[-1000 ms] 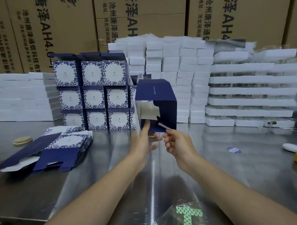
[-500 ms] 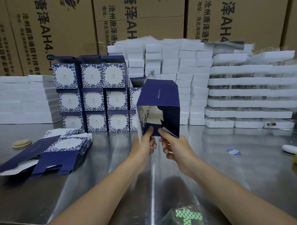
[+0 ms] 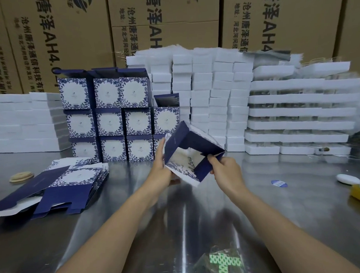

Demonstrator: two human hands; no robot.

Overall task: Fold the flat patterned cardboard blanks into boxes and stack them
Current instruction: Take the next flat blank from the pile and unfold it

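1. The half-folded navy-blue patterned cardboard box (image 3: pixel 195 140) hangs tilted above the middle of the shiny metal surface (image 3: pixel 279 204), between both hands.
2. The left hand (image 3: pixel 162 171) grips its left wall (fingers reaching up it); the right hand (image 3: pixel 227 171) pinches a navy flap.
3. Flat patterned cardboard blanks (image 3: pixel 80 176) lie toward the left edge; stacked finished boxes (image 3: pixel 109 122) and white foam blocks (image 3: pixel 210 106) stand along the far edge.

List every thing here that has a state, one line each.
half-folded box: tilted, off the table, open end toward the camera.
left hand: grips the box's left wall.
right hand: pinches its right flap.
flat blanks: unfolded, piled on the table.
folded boxes: stacked, top lids standing open.
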